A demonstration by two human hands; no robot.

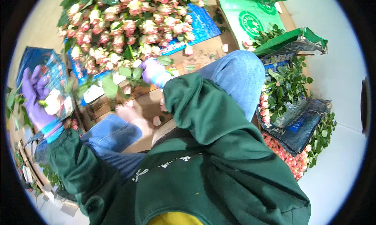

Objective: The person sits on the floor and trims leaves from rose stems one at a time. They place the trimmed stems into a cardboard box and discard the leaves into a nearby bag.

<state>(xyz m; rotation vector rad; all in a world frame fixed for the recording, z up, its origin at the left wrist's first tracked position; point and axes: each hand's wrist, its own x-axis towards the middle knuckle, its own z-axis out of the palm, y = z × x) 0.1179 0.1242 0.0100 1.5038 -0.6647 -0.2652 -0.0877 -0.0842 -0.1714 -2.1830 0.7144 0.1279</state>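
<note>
My left hand, in a purple glove with a blue band at the wrist, is raised at the far left with its fingers partly spread. A pale pink-white rose lies against its palm side; its stem is hidden, so a grip on it cannot be told. Blurred leaves show beyond that hand. My right hand, also gloved in purple, has its fingers curled at some rose leaves. What they hold is hidden. Right above it lies a large heap of pink-and-cream roses on a blue printed sheet.
A green-and-white printed wrap stands open at upper right. Below it, dark wraps hold rose bundles. Loose petals lie on the brown board by my foot. A blue bag stands at left.
</note>
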